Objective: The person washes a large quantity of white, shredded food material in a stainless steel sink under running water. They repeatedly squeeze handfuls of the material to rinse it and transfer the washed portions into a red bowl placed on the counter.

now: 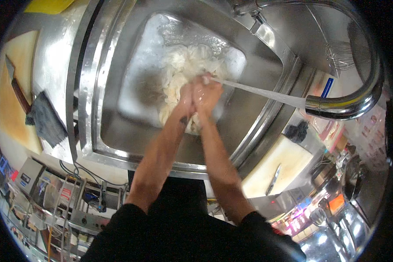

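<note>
My left hand (187,95) and my right hand (207,93) are pressed together over a pile of pale, wet, soft pieces (175,85), whose exact kind I cannot tell. A stream of water from the curved metal faucet (340,106) hits my hands from the right. The pile lies in water in a rectangular basin (131,98), which sits inside a stainless steel sink (118,132). My fingers are blurred and partly hidden by one another, so whether they hold anything does not show.
Left of the sink, a knife (18,88) and a dark cloth (49,118) lie on and beside a cutting board (6,114). At the right are another cutting board (290,157) with a small knife (273,180), a dark crumpled cloth (296,131) and a wire whisk (342,55).
</note>
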Demonstrator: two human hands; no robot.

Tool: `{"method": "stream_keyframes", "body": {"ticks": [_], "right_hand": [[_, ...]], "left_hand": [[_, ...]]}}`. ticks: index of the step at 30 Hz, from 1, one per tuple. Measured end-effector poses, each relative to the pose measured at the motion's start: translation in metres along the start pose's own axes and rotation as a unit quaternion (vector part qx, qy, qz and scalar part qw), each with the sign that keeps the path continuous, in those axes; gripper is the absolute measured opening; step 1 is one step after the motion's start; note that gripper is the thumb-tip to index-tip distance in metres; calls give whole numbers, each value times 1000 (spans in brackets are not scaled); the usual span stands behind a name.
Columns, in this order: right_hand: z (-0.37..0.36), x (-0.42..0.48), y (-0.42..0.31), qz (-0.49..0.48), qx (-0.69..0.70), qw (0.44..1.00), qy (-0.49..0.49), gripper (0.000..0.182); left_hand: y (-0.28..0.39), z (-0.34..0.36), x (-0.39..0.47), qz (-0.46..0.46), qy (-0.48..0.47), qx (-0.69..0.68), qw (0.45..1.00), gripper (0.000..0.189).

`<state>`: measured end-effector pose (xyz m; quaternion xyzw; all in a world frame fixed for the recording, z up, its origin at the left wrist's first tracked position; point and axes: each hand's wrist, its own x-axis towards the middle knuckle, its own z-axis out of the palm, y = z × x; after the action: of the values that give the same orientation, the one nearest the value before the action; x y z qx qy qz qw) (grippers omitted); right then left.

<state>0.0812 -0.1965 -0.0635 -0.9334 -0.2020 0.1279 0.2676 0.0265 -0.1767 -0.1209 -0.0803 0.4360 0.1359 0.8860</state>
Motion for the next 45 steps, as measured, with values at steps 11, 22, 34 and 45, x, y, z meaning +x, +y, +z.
{"method": "stream_keyframes", "body": {"ticks": [11,22,34,45], "right_hand": [[-1,28,12,56,51,991,113,26],[-5,55,0,108,101,986,76,23],[-2,33,7,-73,87,993,-30,27],[-71,14,-17,-436,-25,899,14,25]], "left_hand": [[-17,21,11,-70,-133,-54,987,46],[-5,41,-9,-57,-4,51,997,35],[31,40,-12,-8,-56,73,996,61],[24,64,-41,-15,-83,104,991,33]]}}
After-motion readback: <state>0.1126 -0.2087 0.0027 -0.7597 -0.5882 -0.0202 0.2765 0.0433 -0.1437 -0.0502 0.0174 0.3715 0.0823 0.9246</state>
